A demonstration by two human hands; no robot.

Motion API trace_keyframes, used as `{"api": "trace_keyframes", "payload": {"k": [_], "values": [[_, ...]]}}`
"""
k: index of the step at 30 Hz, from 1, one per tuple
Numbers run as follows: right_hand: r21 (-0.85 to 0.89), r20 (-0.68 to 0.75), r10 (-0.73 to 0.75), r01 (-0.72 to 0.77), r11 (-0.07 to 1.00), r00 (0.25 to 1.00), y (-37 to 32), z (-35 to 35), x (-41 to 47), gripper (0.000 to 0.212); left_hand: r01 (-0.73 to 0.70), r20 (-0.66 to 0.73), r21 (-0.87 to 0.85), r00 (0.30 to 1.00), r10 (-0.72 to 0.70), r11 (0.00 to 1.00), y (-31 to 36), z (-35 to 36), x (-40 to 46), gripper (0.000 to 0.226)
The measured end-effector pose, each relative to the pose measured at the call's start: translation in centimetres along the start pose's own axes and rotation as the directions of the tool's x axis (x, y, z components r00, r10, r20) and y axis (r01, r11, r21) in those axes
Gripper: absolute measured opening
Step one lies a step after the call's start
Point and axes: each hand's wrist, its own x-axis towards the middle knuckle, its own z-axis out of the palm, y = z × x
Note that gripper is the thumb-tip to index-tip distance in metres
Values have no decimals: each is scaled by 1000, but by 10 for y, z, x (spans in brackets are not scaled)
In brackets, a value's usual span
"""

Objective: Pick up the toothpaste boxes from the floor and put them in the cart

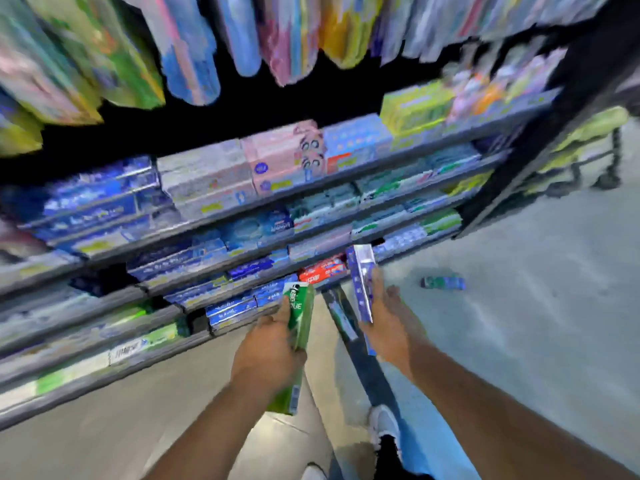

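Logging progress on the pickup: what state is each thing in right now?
Green box: held in the left hand.
Blue box: held upright in the right hand.
Dark box: lying on the floor between the hands.
Small box: lying on the floor, untouched.

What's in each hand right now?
Left hand: grips a green toothpaste box.
Right hand: holds a blue toothpaste box.
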Motion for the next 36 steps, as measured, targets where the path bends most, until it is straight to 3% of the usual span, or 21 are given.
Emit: {"api": "trace_keyframes", "payload": {"k": [1, 3, 7, 16, 26, 36], "values": [[0, -11, -45, 45, 999, 999, -6, -20, -18, 70, -46, -7, 20, 999, 46, 999, 16, -19, -13, 97], [10, -122, 24, -23, 1000, 992, -14, -67, -47, 49, -160, -40, 79, 986, 164, 984, 51, -51, -32, 97], [-143, -292, 39, -84, 986, 956, -12, -153, -89, 90, -326, -94, 157, 935, 343, 932, 122, -95, -52, 91], [-18, -486, 163, -197, 980, 858, 91, -308, -153, 91, -529, -106, 232, 821, 562, 816, 337, -103, -50, 89], [-15, -547, 265, -326, 945, 794, 233, -473, -169, 98, -597, -126, 264, 757, 641, 757, 561, -45, -42, 98], [71, -570, 355, -387, 920, 741, 331, -602, -95, 95, -669, -73, 268, 703, 707, 693, 757, -21, 40, 94]]}}
